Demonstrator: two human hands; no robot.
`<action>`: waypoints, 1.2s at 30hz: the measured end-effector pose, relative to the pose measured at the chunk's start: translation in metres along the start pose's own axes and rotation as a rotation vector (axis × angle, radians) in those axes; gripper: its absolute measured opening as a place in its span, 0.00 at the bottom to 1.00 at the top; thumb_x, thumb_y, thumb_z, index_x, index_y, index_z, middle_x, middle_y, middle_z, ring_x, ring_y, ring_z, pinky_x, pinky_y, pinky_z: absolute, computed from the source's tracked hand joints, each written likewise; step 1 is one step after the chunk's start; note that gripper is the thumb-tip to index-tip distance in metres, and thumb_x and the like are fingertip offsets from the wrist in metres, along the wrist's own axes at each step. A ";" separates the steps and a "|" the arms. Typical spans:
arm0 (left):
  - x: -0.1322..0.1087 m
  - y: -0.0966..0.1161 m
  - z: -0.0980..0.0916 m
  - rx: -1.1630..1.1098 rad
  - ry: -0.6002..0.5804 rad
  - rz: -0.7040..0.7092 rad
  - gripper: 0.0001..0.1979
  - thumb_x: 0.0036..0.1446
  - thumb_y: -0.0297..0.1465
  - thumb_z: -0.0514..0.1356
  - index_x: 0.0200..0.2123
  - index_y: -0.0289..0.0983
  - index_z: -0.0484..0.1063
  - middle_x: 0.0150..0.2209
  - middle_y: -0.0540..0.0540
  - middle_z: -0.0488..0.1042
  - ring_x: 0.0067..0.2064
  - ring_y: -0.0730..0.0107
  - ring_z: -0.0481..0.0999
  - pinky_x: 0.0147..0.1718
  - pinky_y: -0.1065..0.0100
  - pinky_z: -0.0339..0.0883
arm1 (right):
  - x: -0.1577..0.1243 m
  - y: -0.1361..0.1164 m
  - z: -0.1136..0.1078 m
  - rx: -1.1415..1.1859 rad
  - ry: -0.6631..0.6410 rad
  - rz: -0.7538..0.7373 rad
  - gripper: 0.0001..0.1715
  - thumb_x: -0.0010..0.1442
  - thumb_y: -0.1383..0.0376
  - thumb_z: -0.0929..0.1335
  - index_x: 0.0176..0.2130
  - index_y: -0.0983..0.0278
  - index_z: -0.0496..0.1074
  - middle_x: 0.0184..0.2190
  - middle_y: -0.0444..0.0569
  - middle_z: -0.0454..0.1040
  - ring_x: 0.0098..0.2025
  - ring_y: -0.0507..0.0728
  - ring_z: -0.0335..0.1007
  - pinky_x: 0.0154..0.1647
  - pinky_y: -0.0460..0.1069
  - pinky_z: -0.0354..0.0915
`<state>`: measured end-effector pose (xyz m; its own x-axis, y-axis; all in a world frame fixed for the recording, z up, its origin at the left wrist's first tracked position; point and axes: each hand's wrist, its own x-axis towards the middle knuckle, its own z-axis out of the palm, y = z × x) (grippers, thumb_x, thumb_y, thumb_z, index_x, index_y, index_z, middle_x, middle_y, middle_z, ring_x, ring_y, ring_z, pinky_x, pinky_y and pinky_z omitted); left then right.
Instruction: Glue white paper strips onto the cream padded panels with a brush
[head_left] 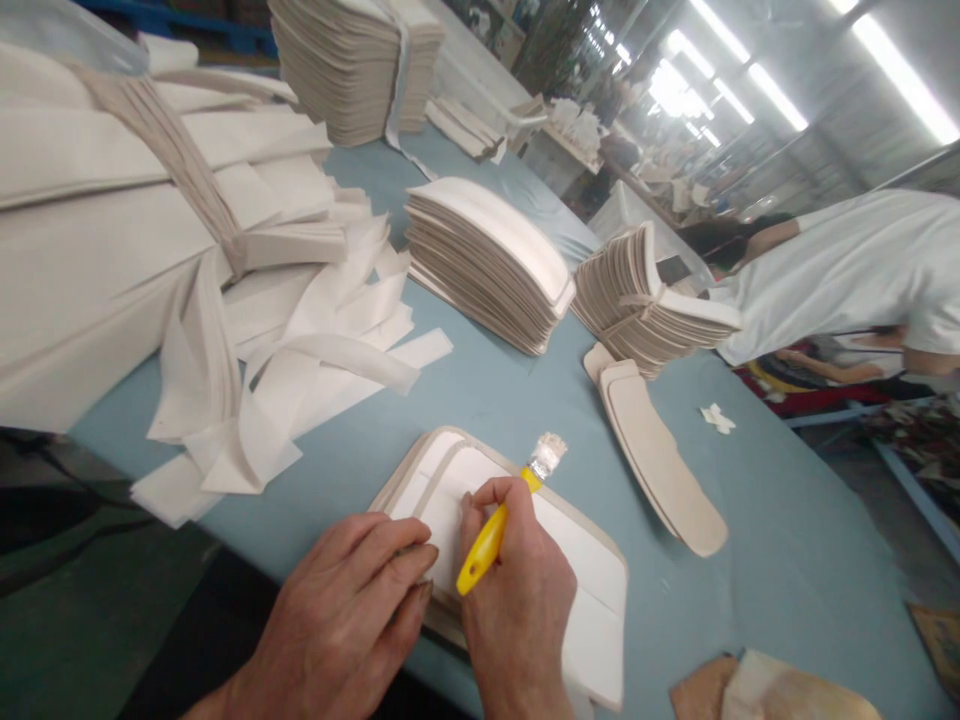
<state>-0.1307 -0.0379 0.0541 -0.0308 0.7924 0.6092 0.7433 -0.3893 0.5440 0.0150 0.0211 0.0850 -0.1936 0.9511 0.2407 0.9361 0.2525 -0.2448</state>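
Note:
A white curved panel (592, 640) with beige edges lies near the front of the table, on top of similar pieces. A narrow beige strip (437, 478) bends in a curve over its left part. My left hand (352, 610) rests on the panel's left side, fingers stretched forward and lying close together. My right hand (517, 590) is closed around a yellow-handled paintbrush (484, 550), whose whitened bristles point away from me. Its fingertips reach down to the panel's surface beside the strip; whether they pinch anything there is hidden.
Loose white strips (300, 400) and a tied bundle of pale pieces (90, 240) lie at the left. Farther back stand a stack of curved panels (487, 260) and a tied stack (637, 300). Two beige pieces (660, 450) lie to the right. A person in a white shirt (862, 260) leans nearby.

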 end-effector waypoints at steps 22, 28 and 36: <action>0.006 -0.028 0.004 0.149 -0.280 0.126 0.20 0.66 0.22 0.51 0.58 0.42 0.70 0.36 0.48 0.71 0.35 0.63 0.71 0.34 0.63 0.64 | -0.003 -0.009 0.003 0.019 0.018 0.036 0.08 0.70 0.63 0.62 0.36 0.56 0.67 0.22 0.38 0.73 0.24 0.59 0.76 0.26 0.49 0.51; 0.006 -0.036 -0.002 0.208 -0.371 0.070 0.18 0.65 0.20 0.51 0.51 0.42 0.72 0.36 0.49 0.71 0.37 0.64 0.73 0.36 0.63 0.65 | -0.003 -0.009 0.007 0.003 0.031 0.053 0.09 0.69 0.65 0.61 0.36 0.56 0.67 0.20 0.39 0.72 0.23 0.59 0.73 0.26 0.49 0.48; 0.012 -0.032 0.001 0.231 -0.443 0.108 0.19 0.63 0.20 0.53 0.52 0.44 0.72 0.36 0.48 0.71 0.36 0.59 0.70 0.36 0.59 0.62 | -0.004 -0.008 0.007 0.013 0.043 0.052 0.08 0.68 0.65 0.62 0.36 0.56 0.67 0.20 0.38 0.72 0.22 0.59 0.73 0.26 0.49 0.48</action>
<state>-0.1543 -0.0154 0.0442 0.3037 0.8959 0.3241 0.8564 -0.4058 0.3191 0.0056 0.0164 0.0792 -0.1315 0.9546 0.2673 0.9405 0.2054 -0.2706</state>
